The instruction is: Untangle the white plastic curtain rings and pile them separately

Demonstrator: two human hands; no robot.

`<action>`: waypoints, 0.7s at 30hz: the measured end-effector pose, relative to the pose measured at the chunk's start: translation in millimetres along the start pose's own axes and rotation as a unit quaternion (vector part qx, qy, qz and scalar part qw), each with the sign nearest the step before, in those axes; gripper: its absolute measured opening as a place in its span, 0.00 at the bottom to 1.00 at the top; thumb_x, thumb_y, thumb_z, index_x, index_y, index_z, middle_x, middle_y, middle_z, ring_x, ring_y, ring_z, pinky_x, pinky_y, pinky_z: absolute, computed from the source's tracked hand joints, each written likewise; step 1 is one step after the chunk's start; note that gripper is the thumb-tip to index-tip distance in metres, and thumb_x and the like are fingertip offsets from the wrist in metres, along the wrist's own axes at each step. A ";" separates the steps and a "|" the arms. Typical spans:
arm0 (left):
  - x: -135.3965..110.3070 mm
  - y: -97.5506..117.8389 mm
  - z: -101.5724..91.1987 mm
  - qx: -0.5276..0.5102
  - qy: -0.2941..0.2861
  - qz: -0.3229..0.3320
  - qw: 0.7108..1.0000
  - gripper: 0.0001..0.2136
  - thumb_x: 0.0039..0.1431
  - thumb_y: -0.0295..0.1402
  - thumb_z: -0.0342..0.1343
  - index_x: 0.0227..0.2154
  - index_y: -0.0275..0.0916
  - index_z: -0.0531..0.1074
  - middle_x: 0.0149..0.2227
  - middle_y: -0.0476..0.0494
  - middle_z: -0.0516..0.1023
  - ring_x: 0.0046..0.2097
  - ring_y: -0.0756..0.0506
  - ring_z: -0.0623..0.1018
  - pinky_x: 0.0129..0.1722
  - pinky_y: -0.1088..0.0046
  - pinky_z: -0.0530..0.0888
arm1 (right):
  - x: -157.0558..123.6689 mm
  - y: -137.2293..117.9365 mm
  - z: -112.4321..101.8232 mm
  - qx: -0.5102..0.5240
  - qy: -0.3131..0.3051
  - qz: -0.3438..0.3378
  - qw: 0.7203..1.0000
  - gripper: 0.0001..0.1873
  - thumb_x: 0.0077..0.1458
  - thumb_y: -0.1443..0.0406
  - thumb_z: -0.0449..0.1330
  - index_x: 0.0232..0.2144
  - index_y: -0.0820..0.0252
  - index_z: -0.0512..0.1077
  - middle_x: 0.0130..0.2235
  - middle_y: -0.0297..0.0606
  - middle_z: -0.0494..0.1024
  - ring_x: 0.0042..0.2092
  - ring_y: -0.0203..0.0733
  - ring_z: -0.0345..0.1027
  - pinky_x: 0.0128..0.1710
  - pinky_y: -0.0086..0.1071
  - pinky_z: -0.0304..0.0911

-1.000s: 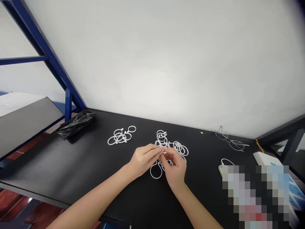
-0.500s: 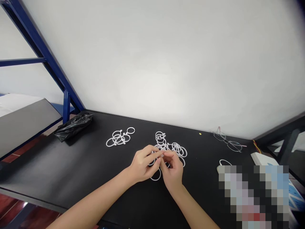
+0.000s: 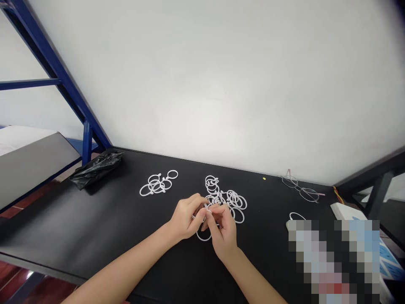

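Observation:
My left hand (image 3: 186, 217) and my right hand (image 3: 224, 231) meet over the black table (image 3: 95, 223), fingers pinched together on a white plastic ring (image 3: 203, 235) whose loop hangs below them. Just behind my hands lies a tangled pile of white rings (image 3: 228, 197). A smaller group of white rings (image 3: 157, 184) lies further left on the table.
A crumpled black plastic bag (image 3: 95, 168) sits at the table's left end by a blue metal frame (image 3: 63, 84). A pair of glasses (image 3: 300, 190) lies at the back right. A white wall stands behind. A blurred patch covers the right front corner.
Both hands have drawn slightly toward me and to the left, keeping the ring pinched between them. The fingers have curled in tighter.

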State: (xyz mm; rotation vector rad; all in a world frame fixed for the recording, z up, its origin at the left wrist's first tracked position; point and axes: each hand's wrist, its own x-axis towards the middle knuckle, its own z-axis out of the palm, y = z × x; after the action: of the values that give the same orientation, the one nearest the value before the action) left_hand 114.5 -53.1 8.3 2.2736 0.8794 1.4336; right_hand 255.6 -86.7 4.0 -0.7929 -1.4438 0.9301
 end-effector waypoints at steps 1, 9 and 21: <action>-0.4 -0.5 0.0 0.001 0.006 0.009 1.000 0.12 0.66 0.33 0.42 0.38 0.36 0.69 0.24 0.48 0.66 0.24 0.51 0.66 0.24 0.75 0.65 | -0.6 0.1 0.2 -0.005 -0.005 0.001 1.000 0.03 0.63 0.66 0.54 0.35 0.55 0.62 0.34 0.32 0.70 0.23 0.30 0.68 0.23 0.27 0.66; 1.0 -1.1 -2.5 -0.007 0.031 0.081 0.996 0.18 0.66 0.29 0.35 0.31 0.35 0.70 0.21 0.47 0.67 0.22 0.51 0.66 0.24 0.74 0.64 | -2.6 -6.7 -0.6 -0.111 -0.061 -0.063 0.990 0.12 0.62 0.68 0.52 0.25 0.57 0.58 0.22 0.27 0.62 0.23 0.31 0.57 0.25 0.27 0.56; 2.0 -1.6 -1.8 -0.003 0.023 0.100 0.995 0.17 0.66 0.29 0.34 0.26 0.37 0.66 0.20 0.47 0.68 0.20 0.51 0.63 0.24 0.73 0.61 | -5.3 -4.5 -0.4 -0.094 -0.076 -0.055 0.991 0.14 0.63 0.68 0.50 0.23 0.57 0.58 0.20 0.27 0.61 0.21 0.30 0.55 0.24 0.27 0.53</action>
State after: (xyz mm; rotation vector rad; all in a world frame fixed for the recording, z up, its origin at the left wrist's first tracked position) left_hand 113.0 -50.6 9.6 2.3894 0.6739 1.5748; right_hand 256.6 -93.4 5.6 -0.7847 -1.7100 0.7915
